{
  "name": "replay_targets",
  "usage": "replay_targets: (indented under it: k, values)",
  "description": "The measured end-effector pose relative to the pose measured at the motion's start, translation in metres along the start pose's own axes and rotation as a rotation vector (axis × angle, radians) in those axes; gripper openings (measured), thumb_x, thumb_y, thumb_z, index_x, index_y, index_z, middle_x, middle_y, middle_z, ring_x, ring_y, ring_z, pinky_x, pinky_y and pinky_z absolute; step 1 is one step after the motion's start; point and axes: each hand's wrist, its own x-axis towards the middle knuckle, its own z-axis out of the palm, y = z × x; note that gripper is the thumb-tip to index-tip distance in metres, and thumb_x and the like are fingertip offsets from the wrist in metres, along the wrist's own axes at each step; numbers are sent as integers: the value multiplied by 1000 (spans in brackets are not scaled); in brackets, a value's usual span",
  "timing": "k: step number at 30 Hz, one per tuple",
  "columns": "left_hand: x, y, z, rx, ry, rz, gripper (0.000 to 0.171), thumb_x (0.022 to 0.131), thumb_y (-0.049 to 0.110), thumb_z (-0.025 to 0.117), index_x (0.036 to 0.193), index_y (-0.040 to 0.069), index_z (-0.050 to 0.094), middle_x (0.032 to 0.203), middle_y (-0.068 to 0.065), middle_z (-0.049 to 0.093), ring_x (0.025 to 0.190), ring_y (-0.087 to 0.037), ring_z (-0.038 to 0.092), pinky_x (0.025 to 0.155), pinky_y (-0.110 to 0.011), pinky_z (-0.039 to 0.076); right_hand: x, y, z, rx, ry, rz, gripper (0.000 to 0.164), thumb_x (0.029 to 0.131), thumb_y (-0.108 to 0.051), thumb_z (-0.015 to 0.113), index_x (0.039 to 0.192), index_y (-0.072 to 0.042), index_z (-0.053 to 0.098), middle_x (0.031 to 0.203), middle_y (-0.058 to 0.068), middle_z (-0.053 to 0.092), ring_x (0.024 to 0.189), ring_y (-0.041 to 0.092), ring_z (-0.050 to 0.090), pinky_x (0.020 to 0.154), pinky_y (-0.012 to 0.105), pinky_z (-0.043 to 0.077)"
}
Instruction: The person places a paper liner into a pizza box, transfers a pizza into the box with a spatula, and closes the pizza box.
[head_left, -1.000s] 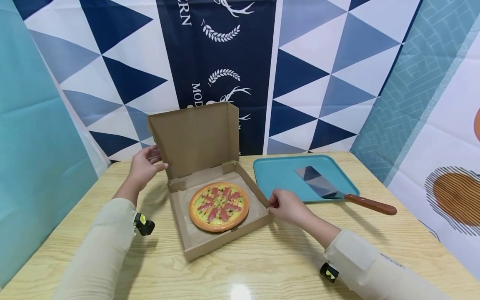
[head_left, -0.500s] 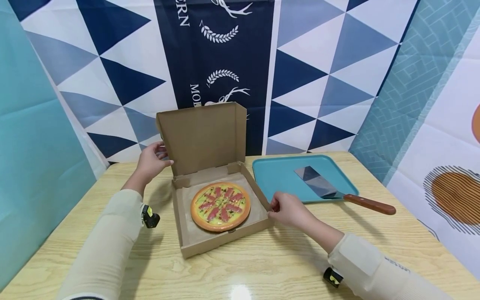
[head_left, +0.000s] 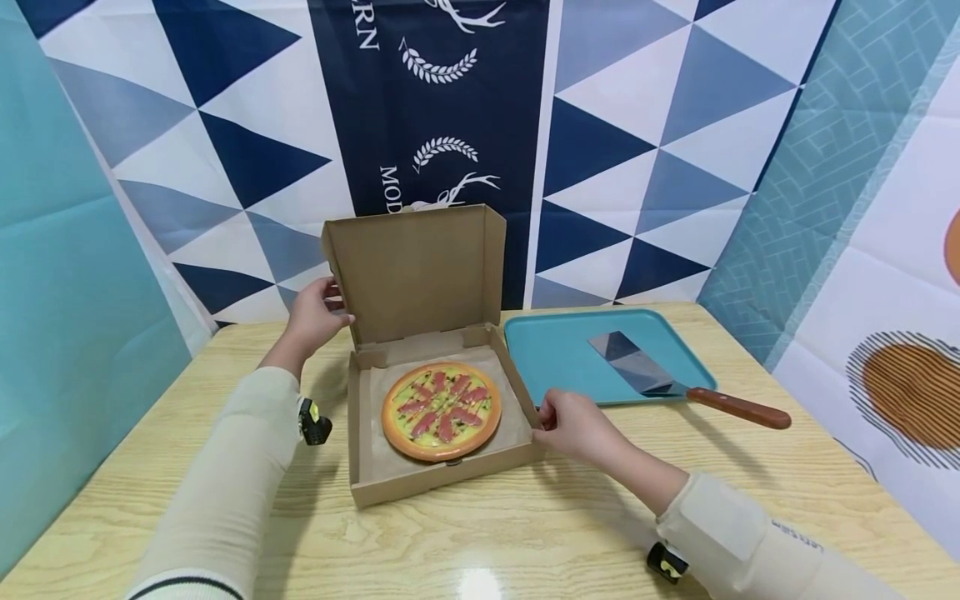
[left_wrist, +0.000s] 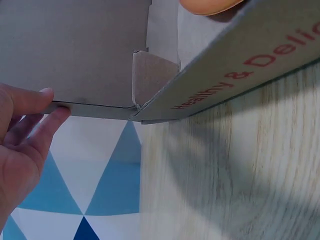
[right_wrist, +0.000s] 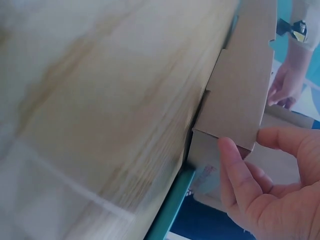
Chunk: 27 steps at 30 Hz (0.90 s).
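Observation:
A brown cardboard pizza box (head_left: 450,477) stands on the table with its lid (head_left: 416,271) raised, leaning back slightly. Inside, on pale paper, lies a round pizza (head_left: 441,412) with pink strips on top. My left hand (head_left: 313,317) pinches the lid's left side edge; the left wrist view shows thumb and fingers (left_wrist: 50,122) on either side of the cardboard. At the box's front right corner, my right hand (head_left: 576,427) pinches the side wall between thumb and fingers, as the right wrist view also shows. The box's outer side carries red lettering (left_wrist: 225,82).
Right of the box, a blue tray (head_left: 547,358) lies at the back of the wooden table (head_left: 420,550). Across it rests a metal spatula (head_left: 633,364), its wooden handle (head_left: 738,408) sticking out past the tray's right front edge. Patterned cloth hangs close behind.
The box has turned a little, its lid and rear shifting right along with my left hand. Its front left corner has moved slightly left and back. My right hand stays nearly in place.

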Motion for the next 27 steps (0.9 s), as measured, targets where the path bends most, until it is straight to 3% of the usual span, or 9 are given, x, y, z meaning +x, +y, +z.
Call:
replay_targets:
  k: [4,8,11,15,18,22,24,27]
  values:
    - [1,0,-1,12,0,1,67,86,-12,61,146,-7,32,139,-29,45,124,-43,49,98,-49,49,1,-1,1,0,-7,-3,22,82,-1,72,78,-5,50,70,3,50,63,15,45,58,29,40]
    - [2,0,-1,18,-8,-14,68,87,-12,60,148,-6,30,141,-28,43,126,-43,48,99,-50,48,7,-1,-5,9,-80,13,20,85,-4,70,79,-6,51,71,4,51,61,15,48,56,28,41]
    - [2,0,0,16,-11,-23,68,88,-11,59,148,-4,29,142,-27,43,127,-42,47,100,-50,47,16,0,-13,8,-143,13,19,89,-7,67,78,-6,52,70,5,53,61,15,53,54,28,42]
    - [1,0,0,12,-8,-31,68,88,-11,59,149,-4,29,142,-27,42,128,-42,46,100,-49,47,37,1,-23,10,-156,-16,17,91,-8,65,79,-4,54,70,6,57,60,16,58,54,27,46]
    - [0,0,0,2,-7,-36,69,89,-11,59,149,-4,28,142,-27,42,128,-42,46,100,-49,47,55,1,-27,23,-66,-66,11,90,-6,65,83,0,58,75,9,60,62,17,59,56,29,50]
    - [-1,0,0,-34,4,-47,70,88,-12,59,150,-4,27,142,-27,41,128,-41,45,99,-49,48,81,4,-29,39,183,-127,8,88,-5,65,91,2,62,87,14,64,74,24,63,65,36,55]
    - [-1,-1,1,-58,11,-54,72,87,-12,60,150,-4,27,142,-27,41,128,-41,45,99,-49,48,96,6,-30,52,299,-119,11,87,-6,66,94,2,63,91,16,66,81,28,64,72,39,56]
    - [0,-3,2,-90,23,-68,72,86,-13,61,149,-4,29,142,-26,42,128,-40,45,97,-48,49,117,8,-31,95,369,-66,18,87,-9,67,101,2,62,96,16,65,88,29,64,78,41,55]
